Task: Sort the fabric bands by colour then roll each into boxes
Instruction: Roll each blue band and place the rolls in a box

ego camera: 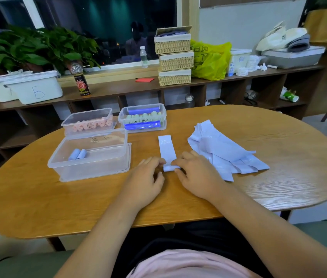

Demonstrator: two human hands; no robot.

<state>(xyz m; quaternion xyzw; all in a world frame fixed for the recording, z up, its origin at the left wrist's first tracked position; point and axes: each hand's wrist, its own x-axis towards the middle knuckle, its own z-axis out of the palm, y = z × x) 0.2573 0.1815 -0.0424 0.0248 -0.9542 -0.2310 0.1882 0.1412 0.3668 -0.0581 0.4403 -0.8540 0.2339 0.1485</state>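
A pale blue fabric band (166,149) lies flat on the wooden table (278,187), its near end curled into a small roll. My left hand (148,177) and my right hand (194,173) pinch that rolled end from either side. A heap of loose pale blue bands (224,151) lies just right of my right hand. To the left stands an open clear box (90,157) with two rolled blue bands (77,154) inside. Behind it are a clear box of pink rolls (89,121) and a clear box of green rolls (142,118) with blue clips.
A long wooden shelf (118,87) runs behind the table with white bins (34,89), a dark bottle (81,81), stacked wicker baskets (174,61), a yellow-green bag (210,61) and potted plants (28,47). The table's near edge is close to my lap.
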